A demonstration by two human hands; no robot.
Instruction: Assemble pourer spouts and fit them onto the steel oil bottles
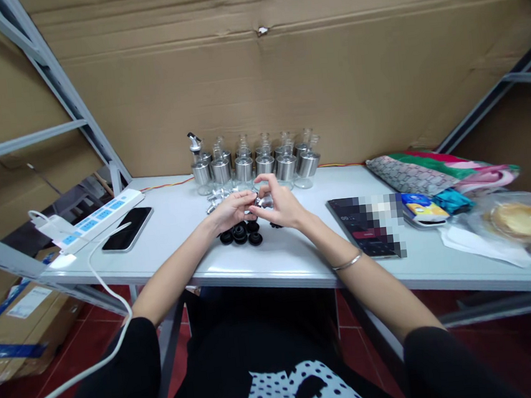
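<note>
My left hand (pixel 233 210) and my right hand (pixel 278 204) meet above the middle of the table. Between their fingertips is a small silver-and-dark piece (pixel 257 201), mostly hidden by the fingers. The right thumb and index finger are curled around it, while the left fingers press together at its other side. Several black round stoppers (pixel 239 233) lie just below the hands. Silver pourer parts (pixel 217 196) are heaped behind my left hand. Farther back stand several glass bottles with silver metal sleeves (pixel 243 165); the leftmost carries a pourer spout (pixel 194 142).
To the left lie a phone (pixel 128 230) and a white power strip (pixel 101 221) with a trailing cable. A tablet (pixel 362 227), folded cloth (pixel 417 172), a blue-yellow packet (pixel 423 207) and bagged food (pixel 518 219) are on the right. Cardboard (pixel 283 84) stands behind the table.
</note>
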